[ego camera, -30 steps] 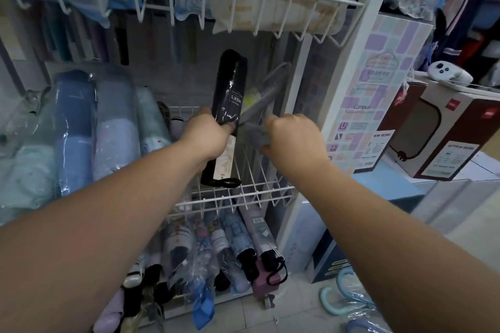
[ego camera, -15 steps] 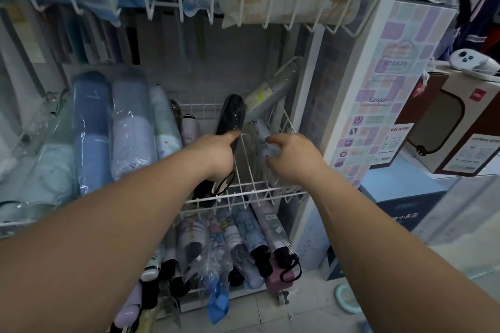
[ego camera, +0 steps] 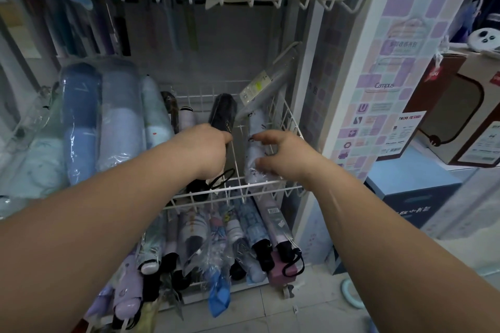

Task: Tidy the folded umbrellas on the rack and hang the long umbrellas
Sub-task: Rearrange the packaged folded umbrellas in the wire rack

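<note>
The left hand (ego camera: 205, 151) is clenched around the middle of a black folded umbrella (ego camera: 223, 113), back of the hand toward the camera. The umbrella's rounded top sticks up past the knuckles toward the back of the wire basket (ego camera: 238, 189), and its handle end with a black wrist strap pokes out below the hand, close to the basket's front rim. Just to the right lies a pale folded umbrella (ego camera: 253, 149) with small dark prints, pointing front to back in the same basket. The right hand (ego camera: 281, 157) is cupped at this umbrella's right side, thumb above and a finger below reaching across it. Whether it actually grips the umbrella cannot be told. The two hands are near each other but apart, with a strip of bare wire floor between them. A clear-wrapped umbrella (ego camera: 266, 86) with a paper tag leans diagonally against the basket's right rear corner, above the pale one. To the left are blue and lilac wrapped umbrellas (ego camera: 81, 121); on the shelf below, a row of folded umbrellas (ego camera: 232, 235) lies handles-forward.
</note>
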### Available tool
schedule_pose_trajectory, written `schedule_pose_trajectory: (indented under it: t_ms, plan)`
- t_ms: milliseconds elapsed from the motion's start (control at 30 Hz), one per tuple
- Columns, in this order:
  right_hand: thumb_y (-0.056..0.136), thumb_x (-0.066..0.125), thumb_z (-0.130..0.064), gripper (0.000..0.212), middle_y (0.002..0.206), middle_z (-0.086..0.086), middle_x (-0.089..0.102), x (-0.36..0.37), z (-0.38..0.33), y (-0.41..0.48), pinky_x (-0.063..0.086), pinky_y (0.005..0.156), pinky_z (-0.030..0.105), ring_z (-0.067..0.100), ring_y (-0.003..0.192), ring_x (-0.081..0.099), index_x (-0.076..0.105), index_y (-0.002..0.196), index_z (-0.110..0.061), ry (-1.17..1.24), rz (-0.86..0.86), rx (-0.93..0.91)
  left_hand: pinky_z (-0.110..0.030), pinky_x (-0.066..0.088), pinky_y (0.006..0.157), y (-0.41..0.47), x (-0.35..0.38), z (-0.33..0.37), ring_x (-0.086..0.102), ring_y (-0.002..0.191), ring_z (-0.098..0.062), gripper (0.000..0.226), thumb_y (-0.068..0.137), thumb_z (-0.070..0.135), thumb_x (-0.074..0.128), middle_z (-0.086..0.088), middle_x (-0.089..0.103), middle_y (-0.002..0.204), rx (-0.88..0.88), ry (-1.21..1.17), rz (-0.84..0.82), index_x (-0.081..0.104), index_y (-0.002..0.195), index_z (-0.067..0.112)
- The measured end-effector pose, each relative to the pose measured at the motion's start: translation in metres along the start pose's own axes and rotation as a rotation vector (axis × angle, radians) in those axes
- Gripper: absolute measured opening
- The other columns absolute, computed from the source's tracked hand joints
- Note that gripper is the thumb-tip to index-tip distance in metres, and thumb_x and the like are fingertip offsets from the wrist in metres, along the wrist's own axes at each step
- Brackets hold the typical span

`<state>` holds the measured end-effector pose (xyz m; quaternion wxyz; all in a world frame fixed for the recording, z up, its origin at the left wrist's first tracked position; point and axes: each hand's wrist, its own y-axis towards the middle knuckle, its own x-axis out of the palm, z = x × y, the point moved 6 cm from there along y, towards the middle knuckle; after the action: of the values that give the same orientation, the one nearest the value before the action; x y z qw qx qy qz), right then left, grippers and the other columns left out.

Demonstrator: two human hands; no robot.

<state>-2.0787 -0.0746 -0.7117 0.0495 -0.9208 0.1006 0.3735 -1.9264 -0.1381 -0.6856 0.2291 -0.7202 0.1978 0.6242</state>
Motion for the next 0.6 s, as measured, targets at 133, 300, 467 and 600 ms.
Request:
schedule_pose_trajectory:
  t_ms: [133,300,467,600]
  plan:
    - [0.087,0.071,-0.024,0.062,0.149,0.005,0.039,0.011,-0.003,0.013,0.052,0.096,0.034,0.028,0.121,0.058,0.051,0.144,-0.034,-0.206,-0.032,0.013,-0.041,0.044,0.083,0.0,-0.017,-0.006,0.055,0.115,-0.032,0.038,0.095,0.028,0.051,-0.007,0.05,0.129,0.038,0.172,0.139,0.056,0.132,0.033]
    - [0.089,0.066,-0.032,0.058,0.151,0.006,0.036,0.011,-0.002,0.031,0.055,0.097,0.043,0.033,0.119,0.059,0.047,0.144,-0.036,-0.079,0.094,0.031,-0.056,0.039,0.102,0.002,-0.001,-0.016,0.051,0.126,-0.026,0.036,0.094,0.027,0.048,0.007,0.054,0.137,0.057,0.279,-0.118,0.058,0.127,0.036]
    - [0.091,0.066,-0.025,0.058,0.153,0.004,0.042,0.003,-0.009,0.061,0.053,0.1,0.045,0.028,0.124,0.057,0.047,0.143,-0.04,0.324,0.255,0.008,-0.044,0.032,0.117,-0.006,-0.024,-0.021,0.045,0.138,-0.026,0.05,0.101,0.035,0.048,0.0,0.047,0.154,0.036,-0.047,-0.043,0.039,0.149,0.043]
    - [0.092,0.066,-0.028,0.06,0.157,0.0,0.036,0.009,0.002,0.076,0.048,0.107,0.045,0.026,0.135,0.047,0.042,0.143,-0.049,0.429,0.322,0.011,-0.025,0.042,0.103,-0.006,-0.058,-0.016,0.053,0.13,-0.023,0.052,0.099,0.028,0.056,0.0,0.054,0.148,-0.017,-0.329,0.087,0.043,0.15,0.035]
